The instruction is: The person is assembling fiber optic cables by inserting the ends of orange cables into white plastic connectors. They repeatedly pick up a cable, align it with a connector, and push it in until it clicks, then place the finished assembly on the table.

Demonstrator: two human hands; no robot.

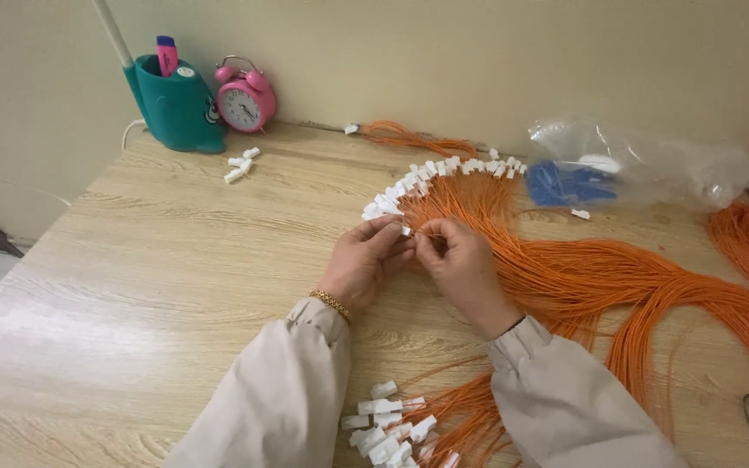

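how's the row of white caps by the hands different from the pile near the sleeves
The row fans in a neat arc beyond the hands; the pile lies jumbled at the near edge. The row looks longer, with more caps; the pile is partly cut off by the frame. Both are white caps on orange cords.

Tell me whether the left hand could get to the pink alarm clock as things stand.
Probably yes. The left hand is busy pinching a small white connector, but bare wooden table lies between it and the pink alarm clock by the wall. Only a few loose white pieces lie near that path.
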